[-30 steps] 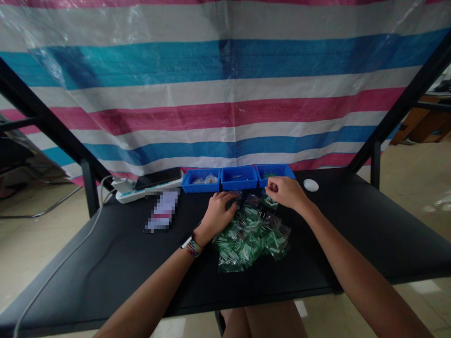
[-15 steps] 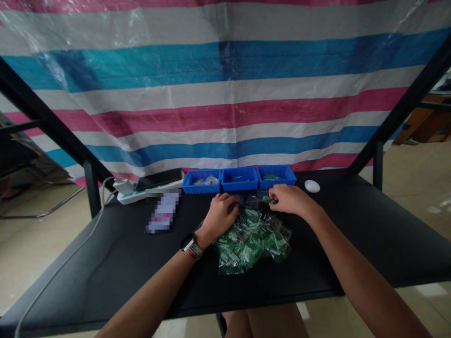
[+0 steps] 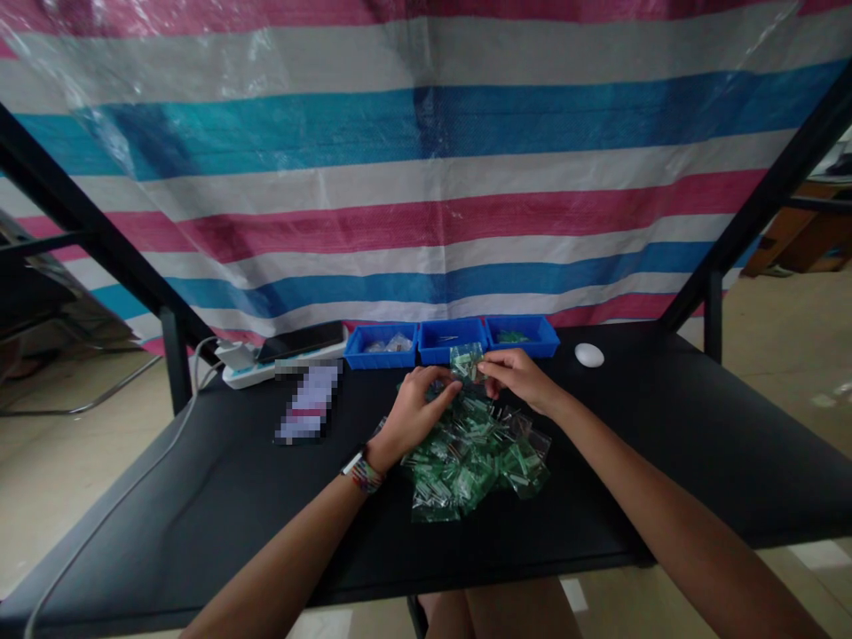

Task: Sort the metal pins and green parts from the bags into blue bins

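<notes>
My right hand pinches the right edge of a small clear plastic bag with green and pale pieces in it. The bag is held up in front of the middle blue bin. My left hand has its fingers curled, thumb and forefinger at the bag's lower left corner. Some clear plastic shows between those fingers, though I cannot tell whether it belongs to the same bag. Beneath both hands lies a heap of similar bags, filled with green strips and thin light pins.
At the back stand a blue bin with clear packets, a middle blue bin with a few thin pins and a right blue bin with green pieces. A white oval object, a phone and a power strip lie on the black table.
My right hand has moved left, from in front of the right bin to the middle, with the bag raised upright. My left hand has shifted only slightly, its thumb now nearer the bag.
</notes>
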`<state>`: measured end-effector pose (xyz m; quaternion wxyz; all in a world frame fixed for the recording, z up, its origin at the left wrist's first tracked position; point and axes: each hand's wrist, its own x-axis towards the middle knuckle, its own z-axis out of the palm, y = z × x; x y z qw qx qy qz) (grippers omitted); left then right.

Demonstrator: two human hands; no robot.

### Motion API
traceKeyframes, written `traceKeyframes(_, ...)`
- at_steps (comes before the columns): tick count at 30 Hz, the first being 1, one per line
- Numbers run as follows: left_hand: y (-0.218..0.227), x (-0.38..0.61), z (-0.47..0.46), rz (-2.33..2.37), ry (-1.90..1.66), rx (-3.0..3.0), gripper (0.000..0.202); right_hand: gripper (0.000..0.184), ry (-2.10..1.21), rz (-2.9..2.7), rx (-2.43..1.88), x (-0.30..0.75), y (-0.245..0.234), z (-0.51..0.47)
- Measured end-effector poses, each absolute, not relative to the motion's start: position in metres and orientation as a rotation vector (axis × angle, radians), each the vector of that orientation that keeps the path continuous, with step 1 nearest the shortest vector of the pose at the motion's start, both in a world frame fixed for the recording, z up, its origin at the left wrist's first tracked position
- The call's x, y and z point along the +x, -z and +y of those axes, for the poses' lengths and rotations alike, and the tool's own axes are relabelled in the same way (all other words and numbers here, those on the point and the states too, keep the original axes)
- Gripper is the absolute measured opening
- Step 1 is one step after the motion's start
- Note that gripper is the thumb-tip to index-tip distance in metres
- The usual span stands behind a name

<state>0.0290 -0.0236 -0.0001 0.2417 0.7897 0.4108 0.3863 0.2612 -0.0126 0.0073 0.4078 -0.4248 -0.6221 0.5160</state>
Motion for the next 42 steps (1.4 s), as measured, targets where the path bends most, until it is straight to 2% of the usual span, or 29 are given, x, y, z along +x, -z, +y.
traceKeyframes(12, -0.001, 0.028, -0.021, 0.958, -1.082, 1.914, 0.028, 0.039, -1.402, -1.372, -0.954, 0.234, 0.0, -0.023)
traceKeyframes(21, -0.003, 0.029, -0.024, 0.947, -1.025, 1.927, 0.024, 0.021, -1.305, -1.337, -0.934, 0.234, -0.005, -0.027)
traceKeyframes(35, 0.001, 0.028, -0.021, 0.916, -1.023, 1.871, 0.026, 0.032, -1.331, -1.346, -0.923, 0.231, -0.002, -0.028)
traceKeyframes(42, -0.002, 0.029, -0.023, 0.933, -1.025, 1.819, 0.043, 0.032, -1.265, -1.331, -0.922, 0.231, -0.005, -0.028)
